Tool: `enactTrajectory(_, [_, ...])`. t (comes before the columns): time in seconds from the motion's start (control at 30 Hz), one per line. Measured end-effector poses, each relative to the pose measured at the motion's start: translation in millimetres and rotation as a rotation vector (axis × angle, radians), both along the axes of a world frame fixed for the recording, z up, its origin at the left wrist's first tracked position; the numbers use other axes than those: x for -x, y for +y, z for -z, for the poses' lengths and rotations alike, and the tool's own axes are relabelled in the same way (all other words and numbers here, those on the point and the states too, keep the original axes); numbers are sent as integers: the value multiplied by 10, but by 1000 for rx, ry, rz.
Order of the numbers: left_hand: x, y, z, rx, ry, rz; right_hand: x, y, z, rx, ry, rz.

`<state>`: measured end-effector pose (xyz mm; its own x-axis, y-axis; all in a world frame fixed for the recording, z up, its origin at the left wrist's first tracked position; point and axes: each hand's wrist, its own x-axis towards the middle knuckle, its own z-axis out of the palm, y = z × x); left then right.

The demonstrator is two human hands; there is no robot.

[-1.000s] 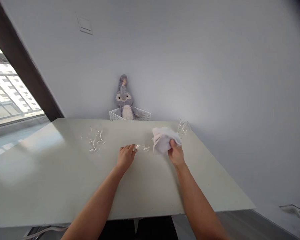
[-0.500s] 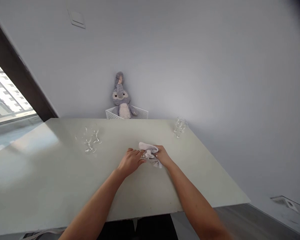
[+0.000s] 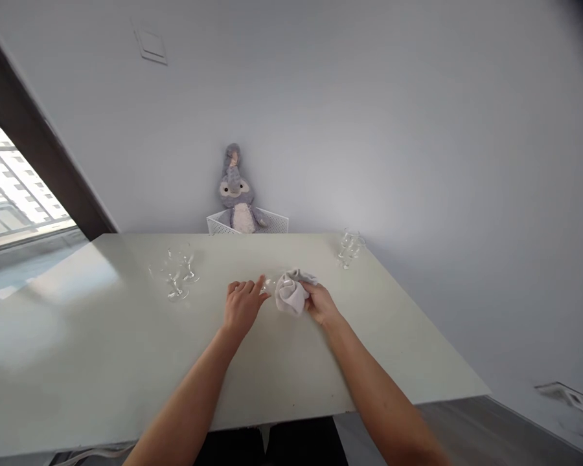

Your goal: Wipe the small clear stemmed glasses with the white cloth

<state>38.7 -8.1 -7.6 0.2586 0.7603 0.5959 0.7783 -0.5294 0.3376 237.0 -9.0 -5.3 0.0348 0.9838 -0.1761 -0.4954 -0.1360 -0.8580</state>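
My left hand [image 3: 243, 304] is closed on the foot end of a clear stemmed glass [image 3: 271, 283], thumb and index finger pinching it. The glass lies on its side above the table, its bowl pointing right and partly hidden by a crumpled white cloth [image 3: 291, 294]. That cloth is gripped from the right by my right hand [image 3: 319, 304], with the fingers partly behind its folds. Several more stemmed glasses [image 3: 177, 285] stand upright to the left of my left hand. Another group of clear glasses [image 3: 346, 259] stands near the table's far right corner.
The pale glossy table [image 3: 252, 382] spreads under both hands. Behind its far edge, a grey plush toy [image 3: 243, 217] sits in a white perforated basket [image 3: 278, 224] against the wall. A window [image 3: 14, 188] with a dark frame is at the left.
My left hand has moved left and slightly away from me with the glass, showing more of it beside the cloth. The cloth in my right hand has turned and bunched into a rounder shape.
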Motion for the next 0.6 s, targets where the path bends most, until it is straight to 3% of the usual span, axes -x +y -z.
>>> enactTrajectory(0.1, [41,28,7,-24,20,-57,-45,-23,-38,-70,-69,70])
enactTrajectory(0.23, [29,21,27,-26,108,-20,60,-90,6,-139,-308,-119])
enactTrajectory(0.4, [-6,10,34,42,146,14,62,-99,-3,-135,-134,-256])
enactTrajectory(0.47, [-7,30,33,134,58,9,-15,-72,-60,-167,-7,-185])
enactTrajectory(0.6, [-7,79,49,419,-294,-104,-110,-26,-122,-236,65,108])
